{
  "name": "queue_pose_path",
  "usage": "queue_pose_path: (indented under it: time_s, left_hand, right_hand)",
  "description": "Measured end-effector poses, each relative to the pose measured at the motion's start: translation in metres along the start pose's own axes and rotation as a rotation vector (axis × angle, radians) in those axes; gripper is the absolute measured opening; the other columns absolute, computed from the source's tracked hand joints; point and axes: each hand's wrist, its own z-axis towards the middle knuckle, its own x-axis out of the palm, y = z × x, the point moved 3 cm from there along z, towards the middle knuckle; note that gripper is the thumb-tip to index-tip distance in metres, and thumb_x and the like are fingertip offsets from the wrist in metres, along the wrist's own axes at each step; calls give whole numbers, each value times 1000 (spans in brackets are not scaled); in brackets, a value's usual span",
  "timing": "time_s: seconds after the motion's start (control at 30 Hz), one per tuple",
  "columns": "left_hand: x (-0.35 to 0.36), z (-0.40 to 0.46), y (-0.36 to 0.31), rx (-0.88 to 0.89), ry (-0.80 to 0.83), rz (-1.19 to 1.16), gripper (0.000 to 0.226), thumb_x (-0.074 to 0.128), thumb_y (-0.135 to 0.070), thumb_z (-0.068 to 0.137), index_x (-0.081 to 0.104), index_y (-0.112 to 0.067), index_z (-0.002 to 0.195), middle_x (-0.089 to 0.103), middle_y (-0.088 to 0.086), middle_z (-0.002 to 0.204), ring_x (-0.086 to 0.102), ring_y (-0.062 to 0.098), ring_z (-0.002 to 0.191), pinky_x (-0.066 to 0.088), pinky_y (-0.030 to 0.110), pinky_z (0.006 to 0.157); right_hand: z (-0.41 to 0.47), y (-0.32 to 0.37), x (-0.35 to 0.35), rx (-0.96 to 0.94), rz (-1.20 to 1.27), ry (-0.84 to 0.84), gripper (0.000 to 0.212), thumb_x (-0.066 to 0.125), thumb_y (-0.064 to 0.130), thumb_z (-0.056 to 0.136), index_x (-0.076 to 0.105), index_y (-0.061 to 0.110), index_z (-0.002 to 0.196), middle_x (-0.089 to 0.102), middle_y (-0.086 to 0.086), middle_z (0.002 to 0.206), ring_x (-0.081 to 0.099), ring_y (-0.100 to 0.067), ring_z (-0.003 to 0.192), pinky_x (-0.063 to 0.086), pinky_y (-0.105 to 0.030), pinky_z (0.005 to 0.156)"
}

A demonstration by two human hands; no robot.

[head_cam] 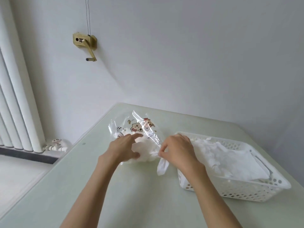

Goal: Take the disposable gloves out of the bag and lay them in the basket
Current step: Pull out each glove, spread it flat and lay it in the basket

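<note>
Pale green and glossy, the table (115,186) fills the lower part of my head view and runs up to a plain white wall (181,55). A brass-coloured hand crank (85,44) is fixed to that wall with thin cords rising from it, and a white ribbed radiator (14,96) stands at the left with a valve (56,144) at its foot.

My left hand (122,148) lies on the clear bag (136,130), forefinger stretched out straight over the printed plastic and thumb tucked against the white wad inside, fingers loosely spread rather than curled. My right hand (178,148) has thumb and forefinger pressed together, pinching a white glove (162,167) at the bag's mouth; the glove's free end hangs down onto the table just beside the basket (246,193).

I count one bag, printed with cartoon animals, lying on the table between the wall and my hands, with more gloves bunched inside it. One white perforated basket sits to the right, touching the table, and holds a crumpled heap of gloves (230,160); how many are in that heap I cannot tell. Two hands, both bare, are in view.
</note>
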Motion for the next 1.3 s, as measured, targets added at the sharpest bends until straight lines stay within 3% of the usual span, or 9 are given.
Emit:
queue_pose_path:
  time_s: [0.27,0.6,0.77,0.87,0.97,1.07,1.17,1.23,1.3]
  left_hand:
    - [-17,-3,-11,-89,-98,-156,36,68,-41,80,59,-41,115,60,-9,100,57,19,106,40,28,81]
    - [-12,-9,-14,-93,148,-26,61,76,-46,73,51,-37,128,58,-8,125,54,17,115,42,31,96]
    - [-44,-28,-44,142,251,-150,97,76,-57,68,24,-35,147,28,-21,147,27,5,138,27,30,112]
    - [-51,-36,-67,188,278,-369,72,73,-58,67,43,-34,128,44,-33,120,44,-5,118,38,18,99]
    - [-54,-31,-81,251,124,-708,11,67,-29,88,67,-19,83,68,-17,78,60,-5,77,46,15,76]
    - [-61,-31,-86,180,7,-856,23,57,-23,94,74,-13,83,69,5,72,58,9,67,47,19,66]
    - [-68,-32,-85,79,-142,-887,31,55,-27,94,75,-17,72,69,-2,66,56,4,58,46,12,54]
    - [-70,-31,-83,-11,-197,-902,28,59,-30,90,76,-18,71,70,-3,63,54,3,53,46,12,53]
    - [-71,-32,-83,-71,-198,-899,27,60,-29,89,76,-15,71,70,-3,61,54,3,49,47,16,57]
  right_hand:
    - [-2,-6,-28,99,387,-241,14,47,25,97,59,20,93,63,8,99,59,-19,95,45,-33,77]
    - [-1,-47,-44,253,858,-303,16,49,25,98,59,18,88,63,9,65,52,-11,60,39,-14,55]
    - [-7,-50,-49,247,1488,-61,26,43,21,101,65,9,93,65,1,71,63,-8,63,47,-18,57]
    - [-9,-49,-52,267,1790,53,35,43,20,100,71,9,81,66,3,66,63,-4,58,48,-15,50]
    - [-10,-53,-54,309,1992,56,36,47,17,98,72,10,72,64,4,62,60,-2,52,48,-14,46]
    - [-8,-68,-47,388,1639,-103,20,49,20,99,64,8,93,66,2,72,60,-7,60,48,-17,51]
    - [-7,-85,-48,455,1073,-296,14,56,21,94,52,17,106,67,2,104,63,-11,82,48,-22,69]
    - [-13,-82,-65,329,843,-401,21,62,24,91,53,21,109,62,9,111,58,-10,100,41,-21,82]
    - [-23,-69,-87,136,830,-388,18,69,27,85,62,21,101,65,14,99,59,-5,95,42,-13,77]
